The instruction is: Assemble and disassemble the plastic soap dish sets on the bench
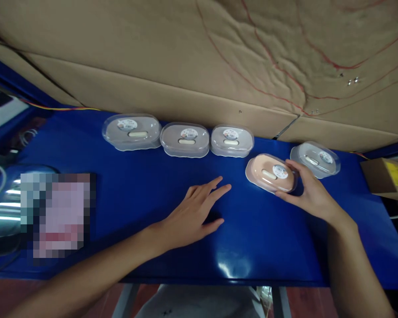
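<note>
My right hand (307, 190) grips the right end of a pinkish oval container (267, 173) with a clear lid, a round label and a white oblong piece on top. The container is slightly tilted. My left hand (199, 210) hovers over the middle of the blue table (135, 190), fingers apart and holding nothing. Along the back stand three pale containers with clear lids: a left one (132, 132), a middle one (185, 140) and a right one (232, 141). A further pale container (315, 160) stands just behind my right hand.
A cardboard wall (152, 75) rises behind the table. At the far right is a cardboard box (380, 176) with a yellow patch. A blurred, pixelated flat item (63, 212) lies at the left, beside a shiny object and cables.
</note>
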The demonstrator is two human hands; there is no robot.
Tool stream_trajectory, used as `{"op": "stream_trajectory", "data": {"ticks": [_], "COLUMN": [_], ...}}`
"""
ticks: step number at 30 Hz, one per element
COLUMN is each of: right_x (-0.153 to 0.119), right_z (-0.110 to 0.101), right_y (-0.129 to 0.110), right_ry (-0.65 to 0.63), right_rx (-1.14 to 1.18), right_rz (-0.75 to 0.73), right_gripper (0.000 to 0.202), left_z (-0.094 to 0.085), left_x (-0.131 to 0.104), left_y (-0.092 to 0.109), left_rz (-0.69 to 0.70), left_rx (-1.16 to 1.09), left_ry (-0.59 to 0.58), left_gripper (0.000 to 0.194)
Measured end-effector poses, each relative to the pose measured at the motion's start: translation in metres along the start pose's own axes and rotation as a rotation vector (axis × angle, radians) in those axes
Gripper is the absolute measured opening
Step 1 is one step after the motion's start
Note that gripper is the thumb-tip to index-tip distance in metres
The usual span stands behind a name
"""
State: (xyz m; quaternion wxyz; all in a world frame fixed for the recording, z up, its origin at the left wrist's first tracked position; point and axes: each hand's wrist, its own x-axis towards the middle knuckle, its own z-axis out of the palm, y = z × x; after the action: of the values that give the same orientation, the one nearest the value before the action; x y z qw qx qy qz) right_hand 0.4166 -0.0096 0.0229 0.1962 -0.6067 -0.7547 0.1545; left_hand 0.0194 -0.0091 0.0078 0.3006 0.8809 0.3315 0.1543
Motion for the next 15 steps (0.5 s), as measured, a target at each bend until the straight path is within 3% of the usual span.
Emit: {"op": "stream_trajectory", "data": {"ticks": [5,8,15], "right_x": [0.018,0.029,0.048], "right_z": [0.004,0.008,0.015], "right_y": [0.008,0.008,0.011], "right_ry": [0.091,0.126,0.225], "right_rx": [0.002,-0.100,-0.424], "right_rz": [-0.059,-0.084,-0.073], "right_gripper": [0.084,0.071,0.068], "left_z": [0.001,0.001,0.004], "left_x": [0.000,0.000,-0.002], "left_y": [0.002,0.002,0.003], "left_rz": [0.017,0.041,0.109], "left_rx": [0.023,0.049,0.136], "left_ry": [-0.001,0.002,-0.048], "left_gripper": [0.075,0.073,0.065]}}
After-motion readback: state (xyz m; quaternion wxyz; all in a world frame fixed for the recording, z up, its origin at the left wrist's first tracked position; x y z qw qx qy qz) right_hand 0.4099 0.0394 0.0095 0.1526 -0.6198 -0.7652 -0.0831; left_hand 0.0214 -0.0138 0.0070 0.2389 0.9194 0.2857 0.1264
